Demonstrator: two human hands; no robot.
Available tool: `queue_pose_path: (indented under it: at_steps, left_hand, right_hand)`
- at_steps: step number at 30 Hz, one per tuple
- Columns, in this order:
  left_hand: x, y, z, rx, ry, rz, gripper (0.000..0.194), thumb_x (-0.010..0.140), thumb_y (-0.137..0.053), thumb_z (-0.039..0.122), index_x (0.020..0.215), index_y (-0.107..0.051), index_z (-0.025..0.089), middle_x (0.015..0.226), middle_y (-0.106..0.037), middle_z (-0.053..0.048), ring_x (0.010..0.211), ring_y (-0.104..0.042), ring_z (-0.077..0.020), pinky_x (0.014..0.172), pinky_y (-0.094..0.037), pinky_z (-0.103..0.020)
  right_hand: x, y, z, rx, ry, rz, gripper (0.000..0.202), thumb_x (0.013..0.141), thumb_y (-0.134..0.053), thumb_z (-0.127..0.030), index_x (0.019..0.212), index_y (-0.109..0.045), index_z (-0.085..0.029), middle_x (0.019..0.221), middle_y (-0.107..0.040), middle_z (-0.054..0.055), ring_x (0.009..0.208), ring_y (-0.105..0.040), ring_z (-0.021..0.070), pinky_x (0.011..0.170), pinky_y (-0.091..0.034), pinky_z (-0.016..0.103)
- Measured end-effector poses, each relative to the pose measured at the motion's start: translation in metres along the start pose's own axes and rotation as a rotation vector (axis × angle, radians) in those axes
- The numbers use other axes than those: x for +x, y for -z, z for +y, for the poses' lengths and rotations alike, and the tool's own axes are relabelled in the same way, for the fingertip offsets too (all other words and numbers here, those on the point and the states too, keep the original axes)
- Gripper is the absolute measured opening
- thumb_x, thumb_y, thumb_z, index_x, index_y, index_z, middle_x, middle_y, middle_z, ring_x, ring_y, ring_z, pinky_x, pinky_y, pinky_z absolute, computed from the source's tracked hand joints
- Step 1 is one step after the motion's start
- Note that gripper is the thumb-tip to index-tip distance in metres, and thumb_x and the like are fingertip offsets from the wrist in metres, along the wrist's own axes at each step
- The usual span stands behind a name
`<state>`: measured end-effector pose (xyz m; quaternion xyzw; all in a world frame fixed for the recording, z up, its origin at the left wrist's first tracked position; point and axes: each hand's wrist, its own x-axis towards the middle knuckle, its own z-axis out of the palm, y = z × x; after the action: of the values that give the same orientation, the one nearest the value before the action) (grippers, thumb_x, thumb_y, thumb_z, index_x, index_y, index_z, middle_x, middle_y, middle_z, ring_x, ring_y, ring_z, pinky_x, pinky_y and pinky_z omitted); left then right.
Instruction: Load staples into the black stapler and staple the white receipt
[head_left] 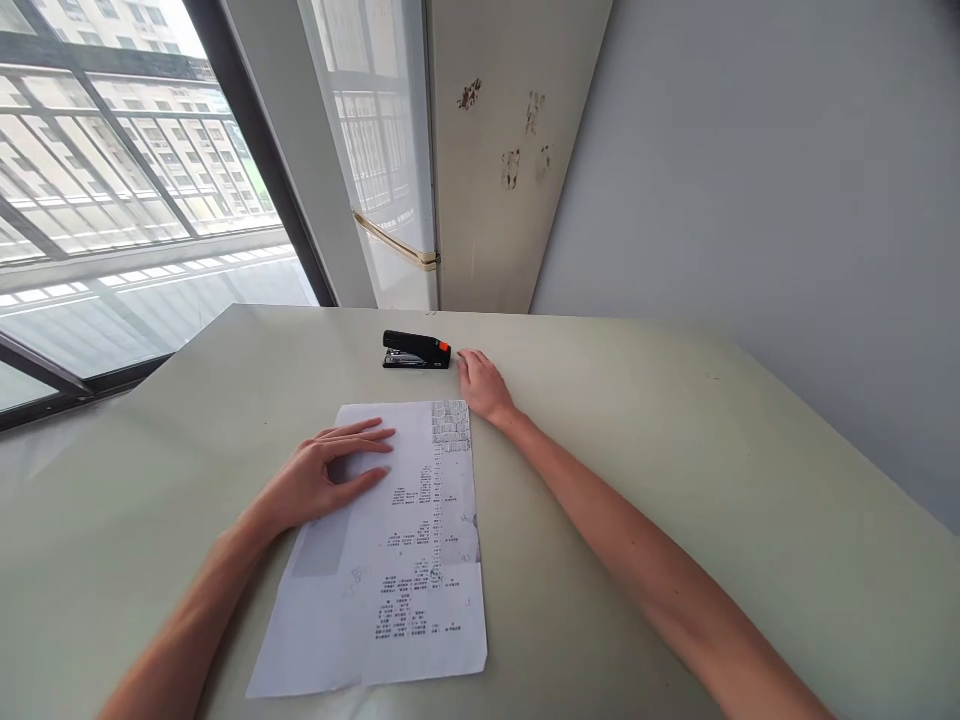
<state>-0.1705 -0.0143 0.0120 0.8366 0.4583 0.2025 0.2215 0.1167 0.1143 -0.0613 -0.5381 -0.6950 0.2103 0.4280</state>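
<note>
My left hand lies on a printed sheet of paper, its fingers stretched to the right and the thumb apart from them. The sheet has rows of small text on its right half, a barcode-like block of dense lines in the top right corner and a grey patch partly under my wrist. Beyond the sheet, a black stapler with an orange-red mark rests on the table. Just right of its end is my right hand, fingers loosely bent and nothing seen in them. Whether its fingertips touch the stapler is hard to tell.
The pale table reaches to a blue-grey wall on the right. At its far edge stands a white refrigerator-like cabinet with a gold handle. A large window is at the left.
</note>
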Motion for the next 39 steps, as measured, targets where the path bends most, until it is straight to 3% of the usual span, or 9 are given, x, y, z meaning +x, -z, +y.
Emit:
queue_pose_path:
  at_steps: [7,13,17,21,23,33,39]
  left_hand:
    - [0.002,-0.003,0.002,-0.066,0.066,0.069,0.035,0.095,-0.062,0.059,0.095,-0.084,0.032,0.124,-0.079,-0.001,0.138,-0.061,-0.0334,0.118,-0.048,-0.053]
    - [0.001,-0.001,0.005,-0.205,0.154,0.083,0.037,0.092,-0.065,0.062,0.097,-0.085,0.031,0.122,-0.08,-0.005,0.14,-0.059,-0.0352,0.104,-0.057,-0.047]
    - [-0.001,0.0,0.009,-0.256,0.293,0.29,0.035,0.093,-0.065,0.06,0.097,-0.082,0.029,0.121,-0.08,-0.002,0.133,-0.064,-0.0309,0.116,-0.045,-0.042]
    - [0.0,0.001,0.008,-0.14,0.544,0.448,0.04,0.093,-0.058,0.061,0.099,-0.08,0.028,0.114,-0.08,0.0,0.107,-0.072,-0.0277,0.09,-0.054,-0.036]
    - [0.0,0.001,0.007,-0.126,0.577,0.486,0.042,0.093,-0.055,0.061,0.096,-0.078,0.027,0.108,-0.08,-0.001,0.1,-0.071,-0.0258,0.082,-0.053,-0.033]
    - [0.0,-0.001,-0.001,-0.182,0.621,0.619,0.042,0.088,-0.06,0.061,0.104,-0.072,0.024,0.103,-0.077,-0.005,0.097,-0.071,-0.0247,0.084,-0.053,-0.033]
    - [0.002,-0.002,-0.002,-0.163,0.653,0.628,0.044,0.088,-0.06,0.061,0.108,-0.07,0.024,0.106,-0.076,-0.007,0.097,-0.071,-0.0262,0.083,-0.055,-0.035]
  right_hand:
    - [0.031,-0.021,-0.004,0.26,-0.167,0.224,0.034,0.108,-0.034,-0.037,0.102,-0.066,-0.024,0.123,-0.075,0.011,0.121,-0.067,0.0243,0.11,-0.048,0.043]
    - [0.031,-0.013,0.002,0.549,-0.23,0.32,0.035,0.106,-0.031,-0.041,0.097,-0.061,-0.025,0.113,-0.077,0.008,0.111,-0.074,0.0191,0.104,-0.054,0.038]
    - [0.024,-0.004,0.005,0.708,-0.217,0.311,0.032,0.103,-0.038,-0.044,0.1,-0.062,-0.023,0.113,-0.077,0.009,0.109,-0.075,0.0182,0.103,-0.056,0.037]
    - [0.017,-0.001,0.004,0.787,-0.199,0.285,0.027,0.098,-0.05,-0.046,0.097,-0.064,-0.023,0.111,-0.077,0.008,0.108,-0.074,0.019,0.106,-0.055,0.039]
    - [0.014,-0.001,0.004,0.796,-0.194,0.273,0.024,0.096,-0.053,-0.044,0.096,-0.065,-0.023,0.111,-0.077,0.007,0.109,-0.074,0.0193,0.106,-0.055,0.039]
    - [0.009,0.003,-0.001,0.619,-0.171,0.228,0.016,0.091,-0.056,-0.034,0.099,-0.065,-0.025,0.109,-0.076,0.005,0.11,-0.072,0.0206,0.106,-0.054,0.04]
    - [0.008,0.001,-0.006,0.45,-0.071,0.185,0.023,0.092,-0.059,-0.035,0.11,-0.064,-0.023,0.121,-0.074,0.01,0.115,-0.07,0.0227,0.107,-0.054,0.041]
